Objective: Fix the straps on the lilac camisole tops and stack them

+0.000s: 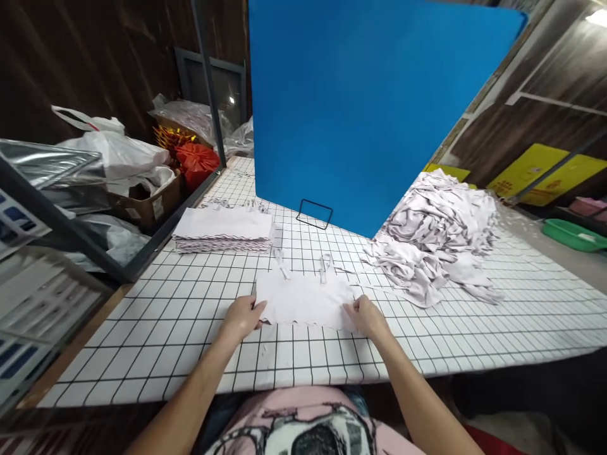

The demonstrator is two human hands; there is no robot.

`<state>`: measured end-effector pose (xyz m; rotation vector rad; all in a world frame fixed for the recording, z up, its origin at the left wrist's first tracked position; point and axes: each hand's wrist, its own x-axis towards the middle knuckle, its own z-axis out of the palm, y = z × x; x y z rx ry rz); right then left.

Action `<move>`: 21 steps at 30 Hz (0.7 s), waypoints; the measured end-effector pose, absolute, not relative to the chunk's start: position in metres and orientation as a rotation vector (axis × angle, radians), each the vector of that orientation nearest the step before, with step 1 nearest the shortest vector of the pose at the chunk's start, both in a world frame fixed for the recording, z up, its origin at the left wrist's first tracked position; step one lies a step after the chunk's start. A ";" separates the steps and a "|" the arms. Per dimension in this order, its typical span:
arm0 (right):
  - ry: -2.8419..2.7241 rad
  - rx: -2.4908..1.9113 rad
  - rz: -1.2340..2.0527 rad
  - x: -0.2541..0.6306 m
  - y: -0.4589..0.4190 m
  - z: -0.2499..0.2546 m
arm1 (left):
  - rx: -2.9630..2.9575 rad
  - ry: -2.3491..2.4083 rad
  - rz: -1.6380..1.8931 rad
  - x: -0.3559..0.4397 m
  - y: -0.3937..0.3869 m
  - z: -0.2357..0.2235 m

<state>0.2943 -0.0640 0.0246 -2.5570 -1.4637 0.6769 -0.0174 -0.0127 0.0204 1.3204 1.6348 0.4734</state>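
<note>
A pale camisole top [306, 300] with two thin straps lies spread on the checked table, straps pointing away from me and its wavy edge towards me. My left hand [244, 314] pinches its near left corner between thumb and fingers. At the opposite side, my right hand [364, 315] grips the right edge. Further back on the left sits a neat stack of folded pale tops [222, 229], some straps poking out behind it. To the right rises a loose heap of the same pale garments [436, 221], crumpled together.
A large blue board [370, 107] stands on the table's far side, with a small black wire frame [315, 213] at its foot. Left of the table [180, 354], a dark metal post and rail border bags and a cardboard box [152, 205]. A green basin [571, 234] is far right.
</note>
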 end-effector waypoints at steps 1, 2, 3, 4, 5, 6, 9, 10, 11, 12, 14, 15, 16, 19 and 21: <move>-1.438 -2.571 0.654 0.293 -0.066 0.024 | 1.325 1.626 0.466 -0.018 -0.013 0.020; -1.417 -2.582 0.643 0.292 -0.068 0.024 | 1.332 1.619 0.457 -0.018 -0.012 0.019; -1.401 -2.590 0.643 0.292 -0.069 0.024 | 1.335 1.615 0.453 -0.018 -0.012 0.019; -1.391 -2.592 0.652 0.293 -0.070 0.023 | 1.333 1.612 0.453 -0.019 -0.012 0.019; -1.384 -2.588 0.670 0.294 -0.070 0.023 | 1.326 1.614 0.455 -0.019 -0.011 0.019; -1.377 -2.579 0.694 0.296 -0.069 0.022 | 1.316 1.617 0.456 -0.019 -0.011 0.019; -1.355 -2.534 0.759 0.302 -0.069 0.022 | 1.276 1.613 0.452 -0.020 -0.008 0.018; -1.346 -2.524 0.767 0.303 -0.069 0.022 | 1.259 1.604 0.445 -0.020 -0.007 0.018; -1.334 -2.520 0.764 0.303 -0.070 0.022 | 1.241 1.596 0.440 -0.021 -0.006 0.018; -1.323 -2.522 0.750 0.303 -0.070 0.022 | 1.223 1.589 0.437 -0.020 -0.005 0.017; -1.312 -2.541 0.697 0.299 -0.071 0.021 | 1.196 1.589 0.431 -0.019 -0.003 0.017; -1.319 -2.552 0.670 0.297 -0.071 0.020 | 1.190 1.588 0.430 -0.018 -0.003 0.016; -1.336 -2.559 0.653 0.295 -0.071 0.020 | 1.184 1.585 0.432 -0.017 -0.003 0.017; -1.439 -2.555 0.671 0.291 -0.071 0.023 | 1.156 1.557 0.463 -0.016 -0.008 0.021; -1.471 -2.480 0.764 0.294 -0.070 0.029 | 1.119 1.492 0.500 -0.020 -0.011 0.028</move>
